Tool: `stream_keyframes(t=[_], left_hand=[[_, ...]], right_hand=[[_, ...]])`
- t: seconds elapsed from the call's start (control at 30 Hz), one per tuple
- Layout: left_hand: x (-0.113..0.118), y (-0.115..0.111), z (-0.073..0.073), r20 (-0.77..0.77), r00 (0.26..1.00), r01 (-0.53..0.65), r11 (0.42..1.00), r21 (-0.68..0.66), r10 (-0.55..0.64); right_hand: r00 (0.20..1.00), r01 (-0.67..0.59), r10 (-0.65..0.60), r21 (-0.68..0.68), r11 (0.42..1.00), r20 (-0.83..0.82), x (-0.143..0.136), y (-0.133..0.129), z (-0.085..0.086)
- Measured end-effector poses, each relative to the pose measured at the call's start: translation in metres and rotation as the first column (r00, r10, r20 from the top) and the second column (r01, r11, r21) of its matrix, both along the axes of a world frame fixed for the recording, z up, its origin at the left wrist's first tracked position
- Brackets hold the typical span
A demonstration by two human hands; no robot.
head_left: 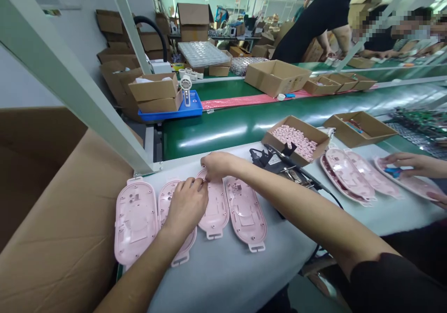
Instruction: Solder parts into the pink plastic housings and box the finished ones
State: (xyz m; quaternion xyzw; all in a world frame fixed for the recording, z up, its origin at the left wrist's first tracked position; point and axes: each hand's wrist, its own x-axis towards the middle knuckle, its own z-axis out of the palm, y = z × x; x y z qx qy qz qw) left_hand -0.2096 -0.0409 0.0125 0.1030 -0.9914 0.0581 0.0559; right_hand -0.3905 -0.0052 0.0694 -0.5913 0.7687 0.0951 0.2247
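Four pink plastic shells (244,210) under both hands: left hand (186,206) curled on one, right hand (216,165) pinching its top edge; no legible writing.

Both forearms bare. Left hand (186,206) and right hand (217,165) ungloved, no rings visible. Short black fabric sleeve (394,282) on right upper arm.

No legible text, labels or numbers on anything.

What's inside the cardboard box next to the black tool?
The cardboard box holds a heap of small pink pieces. Its front wall and the pile itself cover whatever lies underneath.
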Motion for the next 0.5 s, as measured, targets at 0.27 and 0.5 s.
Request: stream_keyframes(t=[0.27, 0.5], left_hand=[[0.000, -0.003, 0.001, -0.033, 0.999, 0.018, 1.000, -0.007, -0.018], [-0.005, -0.019, 0.000, 0.097, 0.995, 0.003, 1.000, 0.015, -0.005]], right_hand=[[0.999, -0.021, 0.021, 0.007, 1.000, -0.042, 0.011, -0.005, 0.022], [0.862, 0.361, -0.483, -0.480, 0.800, -0.156, -0.101, 0.096, 0.101]])
